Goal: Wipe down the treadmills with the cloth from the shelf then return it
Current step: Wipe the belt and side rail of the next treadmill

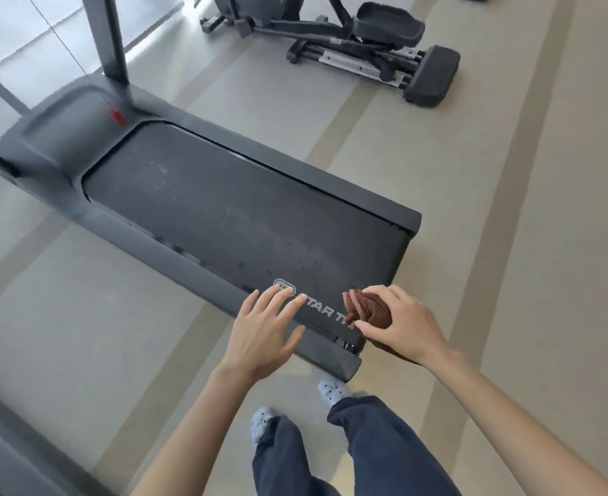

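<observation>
Beige flooring [564, 245] with darker stripes runs under a grey treadmill [173, 257], whose dark belt [241, 216] shows pale, dusty marks. In the head view the right hand [399, 327] grips a bunched brown cloth [368, 309] over the rear end of the near side rail, fingers and thumb curled round it. The left hand [263, 331] is spread with straight fingers over the rail's logo. A red clip [118, 117] hangs by the upright, and an elliptical trainer [349, 41] stands beyond.

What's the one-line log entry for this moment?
step: wipe treadmill | right hand: grips cloth at rear corner | left hand: open, fingers at side rail
</observation>
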Demonstrator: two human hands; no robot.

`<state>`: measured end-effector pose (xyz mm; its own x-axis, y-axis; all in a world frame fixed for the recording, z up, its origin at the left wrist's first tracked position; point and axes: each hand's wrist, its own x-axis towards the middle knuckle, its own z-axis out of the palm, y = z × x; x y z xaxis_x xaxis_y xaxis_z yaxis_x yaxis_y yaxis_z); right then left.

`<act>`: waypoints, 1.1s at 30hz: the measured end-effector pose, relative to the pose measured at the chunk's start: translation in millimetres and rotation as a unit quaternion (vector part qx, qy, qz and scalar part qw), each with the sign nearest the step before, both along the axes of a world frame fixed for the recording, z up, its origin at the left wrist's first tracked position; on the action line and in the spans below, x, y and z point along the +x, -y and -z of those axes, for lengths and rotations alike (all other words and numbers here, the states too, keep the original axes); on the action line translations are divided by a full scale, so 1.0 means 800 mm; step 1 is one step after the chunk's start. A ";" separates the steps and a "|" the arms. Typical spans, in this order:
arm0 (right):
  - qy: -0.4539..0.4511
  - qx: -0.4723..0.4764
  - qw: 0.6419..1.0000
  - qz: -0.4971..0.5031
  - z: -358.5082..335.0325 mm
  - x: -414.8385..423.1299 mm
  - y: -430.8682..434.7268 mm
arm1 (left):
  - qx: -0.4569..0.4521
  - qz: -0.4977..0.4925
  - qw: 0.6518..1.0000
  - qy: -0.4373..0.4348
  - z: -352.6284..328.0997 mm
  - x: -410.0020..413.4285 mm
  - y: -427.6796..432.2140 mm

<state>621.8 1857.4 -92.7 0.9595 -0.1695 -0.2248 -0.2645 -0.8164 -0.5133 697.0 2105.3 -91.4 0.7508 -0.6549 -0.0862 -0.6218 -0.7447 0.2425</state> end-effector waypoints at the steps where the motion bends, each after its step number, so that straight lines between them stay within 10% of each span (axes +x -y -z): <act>1: 0.000 -0.004 1.000 0.017 0.003 0.001 -0.008 | 0.000 0.016 1.000 -0.004 0.004 0.007 -0.008; 11: -0.013 -0.020 0.994 0.107 0.126 0.012 -0.042 | 0.005 0.118 0.993 0.017 0.129 0.077 -0.052; 33: 0.087 -0.123 0.977 0.148 0.790 0.088 -0.006 | -0.007 0.197 0.979 0.051 0.782 0.177 0.056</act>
